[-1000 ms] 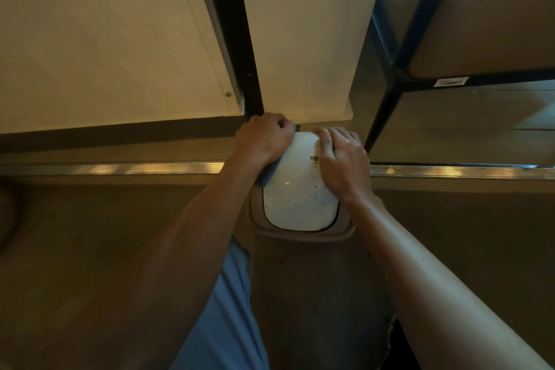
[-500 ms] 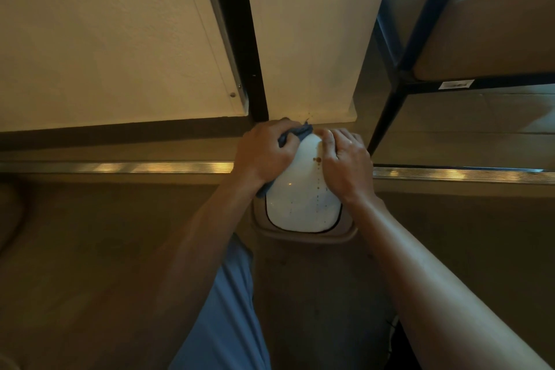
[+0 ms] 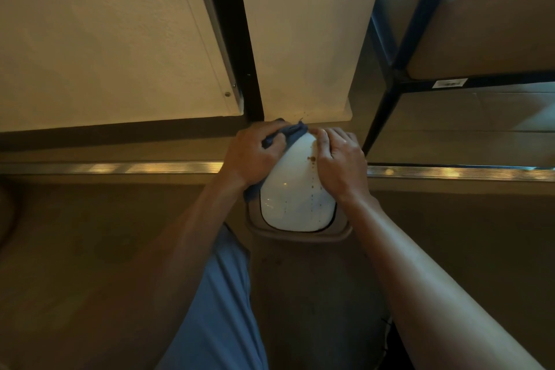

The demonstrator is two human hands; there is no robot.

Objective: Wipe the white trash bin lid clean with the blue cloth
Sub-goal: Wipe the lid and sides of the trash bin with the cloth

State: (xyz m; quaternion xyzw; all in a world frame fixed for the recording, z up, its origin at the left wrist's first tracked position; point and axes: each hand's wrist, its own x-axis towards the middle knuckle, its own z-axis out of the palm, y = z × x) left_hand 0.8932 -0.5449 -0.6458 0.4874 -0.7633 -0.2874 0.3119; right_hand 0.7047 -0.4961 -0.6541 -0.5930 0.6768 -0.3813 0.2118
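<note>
The left hand bunches the cloth in curled fingers at the lid's far left edge, likely to start a stroke. The right hand lies flat, fingers together, apparently steadying the still brown-spotted lid on its bin.

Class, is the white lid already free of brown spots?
No: brown spots still dot the lid beside the right hand.
</note>
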